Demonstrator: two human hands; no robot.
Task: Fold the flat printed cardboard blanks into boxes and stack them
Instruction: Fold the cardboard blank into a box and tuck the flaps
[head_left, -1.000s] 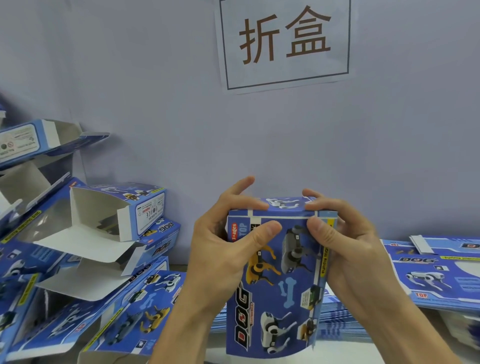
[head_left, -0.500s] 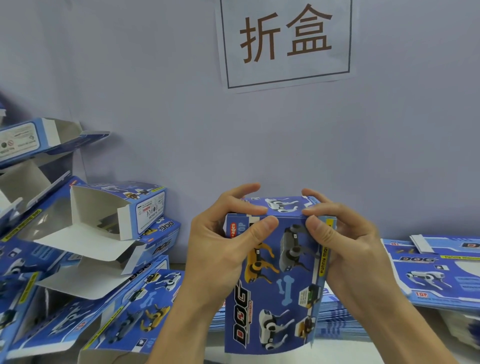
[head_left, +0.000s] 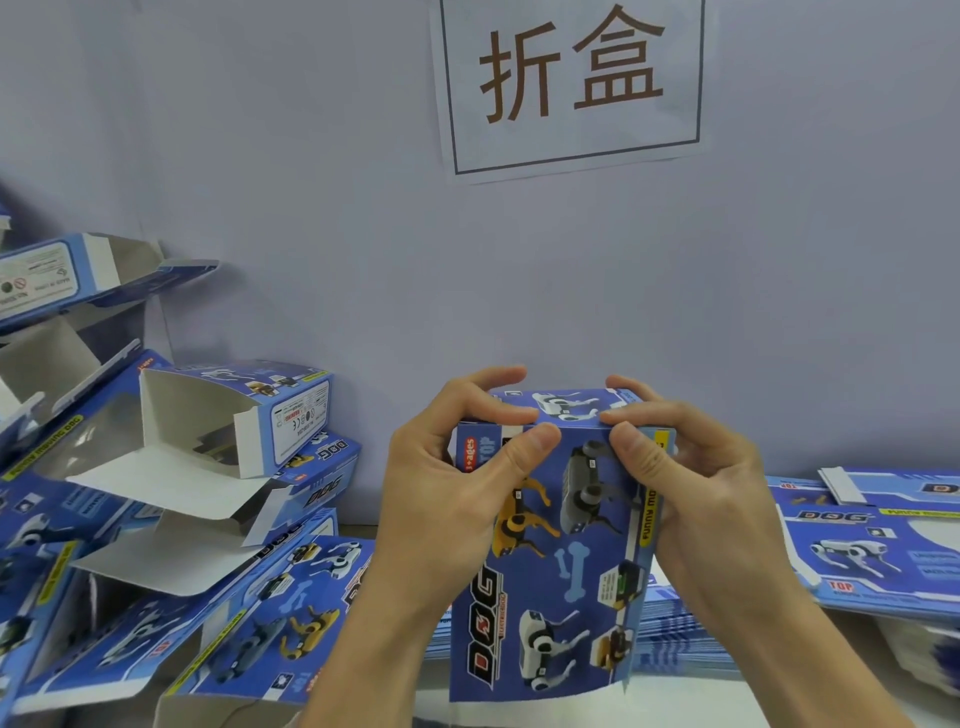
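blue box (head_left: 561, 561) held upright before the wall. gripped at its top by left hand (head_left: 447, 499) and right hand (head_left: 696, 499), thumbs on the front. folded boxes (head_left: 218, 441) piled at left.

A white paper sign (head_left: 571, 85) with two brown Chinese characters inside a dark rectangular border hangs on the pale lavender-grey wall (head_left: 311, 182).

Even, soft, fairly bright light fills the scene, with a cool bluish cast on the plain pale grey-blue wall (head_left: 311, 156). Shadows are faint: a soft one lies under the tilted open blue printed cardboard boxes (head_left: 234, 415) at 9 o'clock. No glare shows. The centre is reasonably sharp; wide-angle distortion bends and softens the edges, most at 8 and 4 o'clock.
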